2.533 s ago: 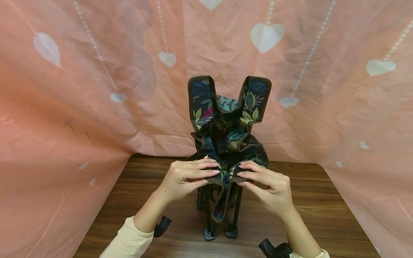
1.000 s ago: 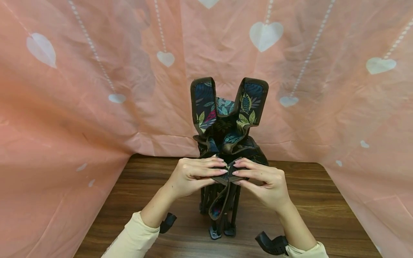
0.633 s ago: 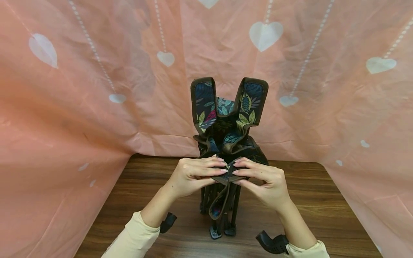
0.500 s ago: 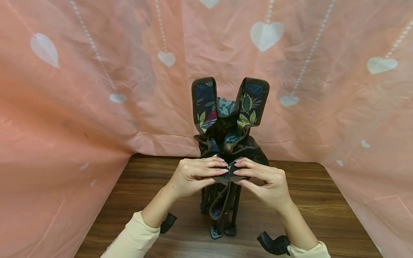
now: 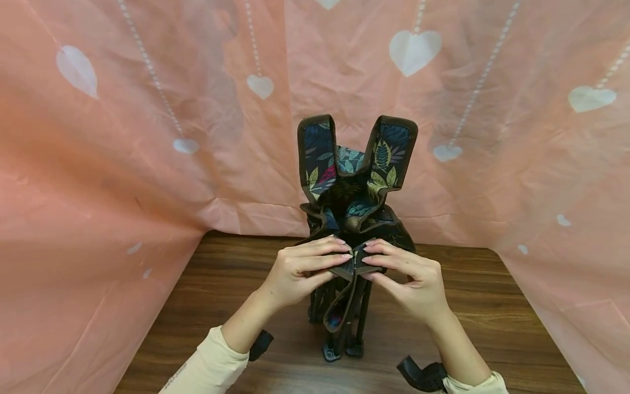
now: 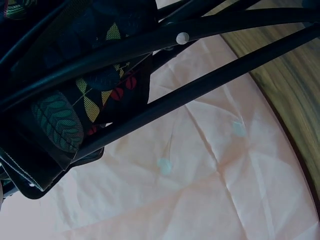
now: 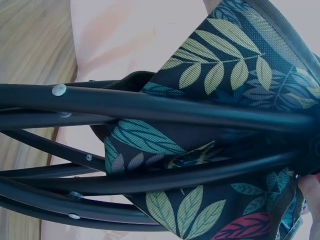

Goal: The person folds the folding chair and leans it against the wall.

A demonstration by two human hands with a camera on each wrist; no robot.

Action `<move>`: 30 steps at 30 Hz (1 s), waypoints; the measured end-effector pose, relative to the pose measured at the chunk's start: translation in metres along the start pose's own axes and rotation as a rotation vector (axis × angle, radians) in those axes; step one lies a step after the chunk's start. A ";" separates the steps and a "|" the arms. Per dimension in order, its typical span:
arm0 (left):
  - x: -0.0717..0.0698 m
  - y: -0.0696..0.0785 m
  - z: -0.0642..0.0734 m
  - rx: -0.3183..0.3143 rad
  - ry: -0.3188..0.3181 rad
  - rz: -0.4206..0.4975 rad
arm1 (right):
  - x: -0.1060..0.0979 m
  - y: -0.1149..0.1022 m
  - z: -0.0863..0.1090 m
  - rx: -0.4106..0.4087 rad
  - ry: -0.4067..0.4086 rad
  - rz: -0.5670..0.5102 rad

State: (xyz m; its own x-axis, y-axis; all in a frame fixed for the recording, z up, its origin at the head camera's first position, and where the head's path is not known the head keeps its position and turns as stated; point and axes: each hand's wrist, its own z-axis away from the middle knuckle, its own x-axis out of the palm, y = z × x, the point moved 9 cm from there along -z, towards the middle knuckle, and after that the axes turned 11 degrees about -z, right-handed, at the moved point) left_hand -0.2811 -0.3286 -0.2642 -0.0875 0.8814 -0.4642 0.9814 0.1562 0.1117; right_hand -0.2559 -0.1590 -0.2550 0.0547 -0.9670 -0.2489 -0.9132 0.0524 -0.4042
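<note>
A folding chair with dark leaf-print fabric and brown edging stands in the middle of the head view, partly folded, its backrest away from me. My left hand grips the near left corner of the seat, thumb below and fingers on top. Opposite it, my right hand grips the near right corner the same way. The two corners nearly meet, and the seat cloth sags in a fold between them. Black tube legs cross under the fabric in the right wrist view. The left wrist view shows similar legs, without the hand's grip.
The chair's feet stand on a brown wood-grain surface. Pink cloth with white hearts hangs behind and on both sides, close to the backrest. Black wrist mounts sit below both hands.
Since the earliest frame both hands have come closer together, bringing the seat corners nearly together. The chair has narrowed, and its legs stand closer. The last half second shows hardly any movement.
</note>
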 end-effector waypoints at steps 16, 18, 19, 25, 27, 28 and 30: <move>-0.004 0.008 0.002 -0.014 0.030 -0.100 | 0.006 -0.001 0.005 -0.023 0.047 0.010; -0.005 0.010 0.001 0.001 0.025 -0.116 | 0.006 -0.001 0.005 -0.019 0.049 0.015; -0.005 0.010 0.001 0.009 0.023 -0.120 | 0.006 -0.001 0.005 -0.017 0.050 0.016; -0.006 0.011 -0.001 0.030 0.016 -0.104 | 0.008 0.000 0.006 -0.028 0.058 0.007; -0.006 0.011 -0.002 0.029 0.023 -0.096 | 0.009 0.000 0.007 -0.036 0.064 0.000; -0.006 0.011 -0.003 0.027 0.027 -0.095 | 0.009 0.000 0.007 -0.039 0.068 -0.004; -0.006 0.012 -0.003 0.026 0.037 -0.103 | 0.009 0.000 0.008 -0.041 0.078 -0.010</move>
State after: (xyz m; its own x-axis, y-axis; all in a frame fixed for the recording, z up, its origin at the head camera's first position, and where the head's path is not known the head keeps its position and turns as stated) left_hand -0.2696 -0.3303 -0.2575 -0.1938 0.8774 -0.4390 0.9709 0.2357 0.0424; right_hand -0.2524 -0.1654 -0.2643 0.0339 -0.9840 -0.1749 -0.9287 0.0336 -0.3692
